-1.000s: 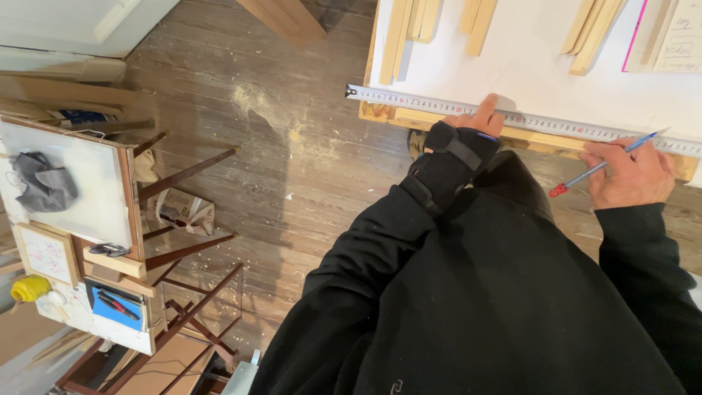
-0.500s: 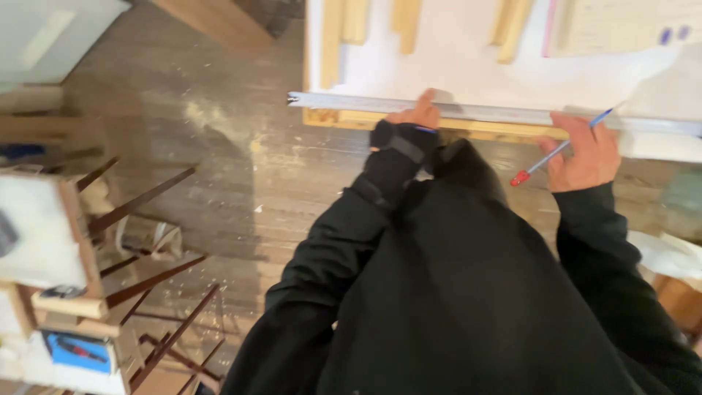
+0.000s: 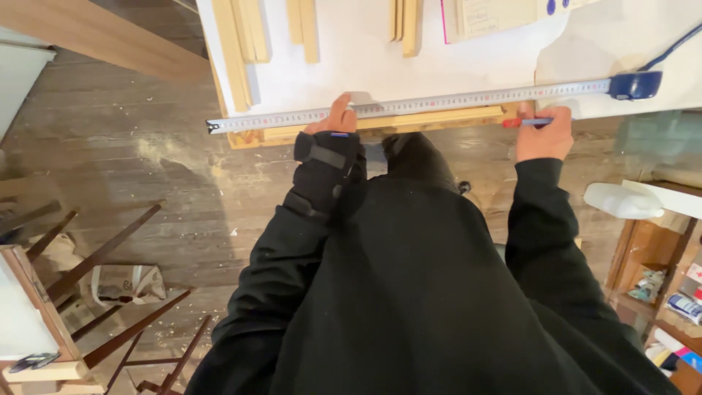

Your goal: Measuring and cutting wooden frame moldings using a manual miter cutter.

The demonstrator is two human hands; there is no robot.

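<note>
- Left hand (image 3: 333,121) fingers press flat on tape measure (image 3: 409,106), above wooden strip (image 3: 380,124).
- Right hand (image 3: 542,132) fingers pinch red pencil (image 3: 521,122); tape may slip under light pressure, shifting the mark.

Left hand (image 3: 338,121) braced, right hand (image 3: 542,135) clenched

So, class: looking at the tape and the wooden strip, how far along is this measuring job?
Done: the tape measure is pulled out along the wooden strip, its blue case at the right. In hand: the left hand pins the tape while the right hand holds a pencil at the strip. Left: no finished mark or cut is visible.
</note>
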